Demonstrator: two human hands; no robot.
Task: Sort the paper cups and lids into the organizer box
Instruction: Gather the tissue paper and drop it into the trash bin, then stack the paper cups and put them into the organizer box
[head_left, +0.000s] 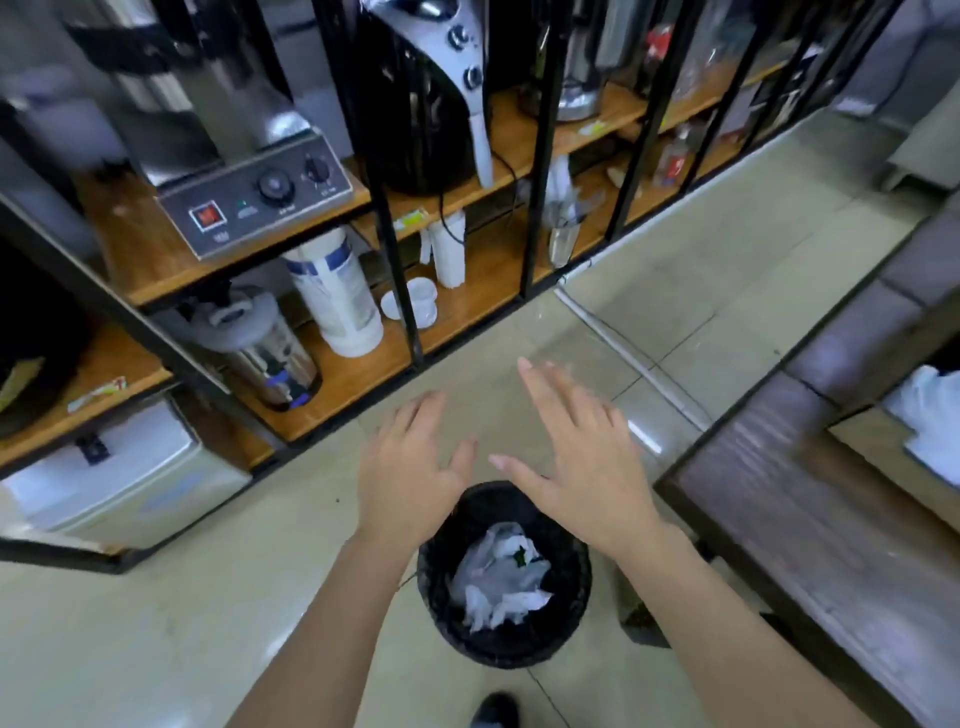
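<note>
Both grips spread, empty: left hand (410, 467), right hand (576, 457) over bin (447, 618); white cups (423, 301) ahead on low shelf (363, 384), nearer the left.

You are looking at a black bin (504, 618) holding white crumpled paper (501, 579), a pale beige tiled floor (156, 623), orange-brown wooden shelves (156, 260) in black frames, and a dark brown table (810, 519).

A black waste bin (506, 644) stands on the tiled floor (156, 623), crumpled white paper (501, 579) inside. Behind it, wooden shelves (332, 389) carry appliances — a steel machine with dials (254, 202), a black air fryer (415, 104), a lidded steel urn (270, 353).
</note>
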